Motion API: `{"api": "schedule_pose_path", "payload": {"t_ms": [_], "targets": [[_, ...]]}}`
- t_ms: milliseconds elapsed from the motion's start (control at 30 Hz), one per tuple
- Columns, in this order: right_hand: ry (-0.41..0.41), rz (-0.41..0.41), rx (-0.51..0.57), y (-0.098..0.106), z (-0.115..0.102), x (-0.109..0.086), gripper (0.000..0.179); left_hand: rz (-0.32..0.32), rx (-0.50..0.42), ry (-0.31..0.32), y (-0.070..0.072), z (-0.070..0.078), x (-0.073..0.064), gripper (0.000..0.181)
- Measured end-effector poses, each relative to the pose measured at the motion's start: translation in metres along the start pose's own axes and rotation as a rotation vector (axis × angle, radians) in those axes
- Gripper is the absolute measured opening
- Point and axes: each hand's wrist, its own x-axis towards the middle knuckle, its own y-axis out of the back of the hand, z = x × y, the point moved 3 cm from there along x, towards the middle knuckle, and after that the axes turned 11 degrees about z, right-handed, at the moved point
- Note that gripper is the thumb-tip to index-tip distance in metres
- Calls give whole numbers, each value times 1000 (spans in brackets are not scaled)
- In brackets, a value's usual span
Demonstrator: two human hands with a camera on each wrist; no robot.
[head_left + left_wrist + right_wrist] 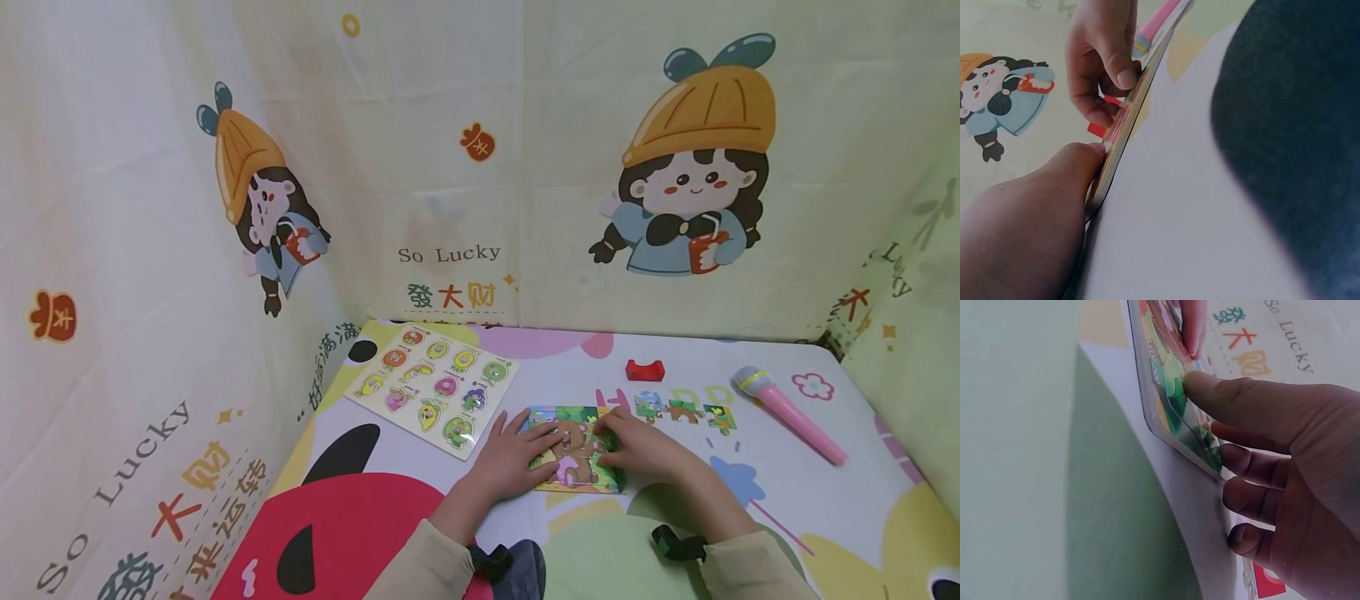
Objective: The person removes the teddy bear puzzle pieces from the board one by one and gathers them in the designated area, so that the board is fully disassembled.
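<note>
A flat jigsaw puzzle with a brown bear (576, 471) lies on the table between both hands. My left hand (504, 454) rests on its left side, fingers stretched across the picture; in the left wrist view the thumb lies along the board's edge. At the right side, my right hand (645, 446) touches the puzzle with thumb and forefinger, covering its right part. The right wrist view shows this thumb (1210, 387) on the green pieces and the other fingers bent beside the board. I cannot tell whether a piece is pinched there.
Several loose puzzle pieces (682, 410) lie right of the puzzle, behind the right hand. A red block (646, 371) sits farther back, and a pink toy microphone (798, 421) lies at the right. A fruit picture board (408, 379) lies at the back left. Printed curtains (525, 192) enclose the table.
</note>
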Motion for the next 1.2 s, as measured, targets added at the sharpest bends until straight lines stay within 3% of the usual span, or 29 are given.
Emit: {"api": "schedule_pose_path", "payload": {"t_ms": [633, 1200], "targets": [[-20, -25, 85, -2, 2, 2, 44, -37, 19, 3, 4, 5, 1, 55], [80, 10, 56, 3, 4, -3, 32, -32, 2, 3, 3, 5, 1, 55]]}}
